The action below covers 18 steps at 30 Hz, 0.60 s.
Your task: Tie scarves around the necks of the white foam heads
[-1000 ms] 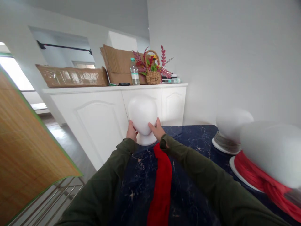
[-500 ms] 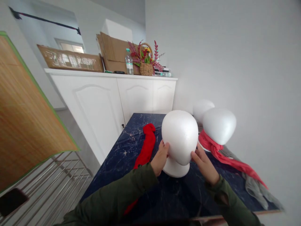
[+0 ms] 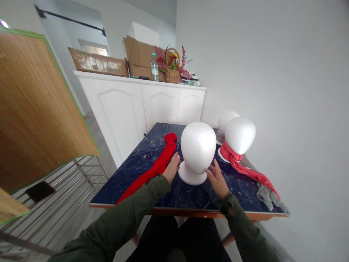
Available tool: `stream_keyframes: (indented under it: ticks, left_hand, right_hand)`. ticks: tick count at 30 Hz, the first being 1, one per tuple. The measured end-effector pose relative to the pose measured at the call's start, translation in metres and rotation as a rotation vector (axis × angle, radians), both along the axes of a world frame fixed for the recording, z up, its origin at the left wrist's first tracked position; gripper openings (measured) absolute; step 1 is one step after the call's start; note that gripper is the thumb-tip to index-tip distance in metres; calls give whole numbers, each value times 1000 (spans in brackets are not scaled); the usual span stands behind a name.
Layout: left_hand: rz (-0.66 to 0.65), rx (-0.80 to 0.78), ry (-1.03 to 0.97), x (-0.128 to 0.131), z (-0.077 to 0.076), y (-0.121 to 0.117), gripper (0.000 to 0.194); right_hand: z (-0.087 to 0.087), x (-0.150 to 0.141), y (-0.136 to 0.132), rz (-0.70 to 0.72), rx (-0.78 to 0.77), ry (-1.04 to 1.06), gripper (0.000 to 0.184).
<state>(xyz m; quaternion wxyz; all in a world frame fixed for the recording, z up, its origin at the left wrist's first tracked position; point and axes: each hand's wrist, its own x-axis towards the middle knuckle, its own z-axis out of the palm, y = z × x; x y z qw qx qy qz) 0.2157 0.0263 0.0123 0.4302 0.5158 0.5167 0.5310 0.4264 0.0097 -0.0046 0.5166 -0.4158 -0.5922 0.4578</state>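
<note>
A white foam mannequin head (image 3: 198, 146) stands upright on its round base on the dark blue marbled table (image 3: 136, 160). My left hand (image 3: 172, 167) is just left of its neck, fingers stretched out and apart from it, close to a red scarf (image 3: 157, 166) lying lengthwise on the table. To the head's right, my right hand (image 3: 217, 179) has its fingers spread; whether the fingertips touch the head's lower edge I cannot tell. Beyond it stands a second foam head (image 3: 240, 135) with a coral scarf (image 3: 231, 155) tied round its neck, the tail trailing right.
Behind the second head is a third foam head (image 3: 225, 118) with grey cloth round its base. More grey cloth (image 3: 265, 196) lies at the table's right edge. A white cabinet (image 3: 122, 109) borders the far side; a metal rack (image 3: 84, 178) with a woven mat stands left.
Both hands have come off the foam head's sides and opened; the head stands on its base on the table. The view has shifted, showing more of the table's near edge.
</note>
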Motion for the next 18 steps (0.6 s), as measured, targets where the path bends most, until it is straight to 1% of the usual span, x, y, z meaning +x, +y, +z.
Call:
stream_keyframes:
  ticks: [3,4,6,7,8,9,11,13,15,18]
  left_hand:
    - [174,120,214,-43,-2,8,65]
    - [219,113,332,-58,-3,13,69]
    - [273,-8,619,-82,-7,22,76]
    - [283,-83,751,-91,-10,27,74]
    - [283,-148,849,-96,-14,31,68]
    - [275,-192,898,-100,-17,35,59]
    - [249,-221,919,-101,-24,41,38]
    - [224,-228,929,-101,-25,43,27]
    - [211,-216,932,-101,-22,41,29]
    - [198,-202,943,-103,-17,24,48]
  right_hand:
    - [-23,11,-23,-74,-23,-11,77]
    - [-31,15,-31,-94,-32,-23,74]
    - [-45,20,-49,-112,-50,-50,69]
    - [-50,21,-57,-112,-59,-60,68]
    - [-54,22,-64,-108,-70,-66,67]
    - [-56,22,-71,-100,-79,-65,66]
    - [-57,21,-81,-81,-84,-51,64]
    - [-56,20,-89,-63,-77,-39,62]
    - [-55,21,-95,-44,-70,-33,60]
    - [-58,23,-103,-29,-77,-40,59]
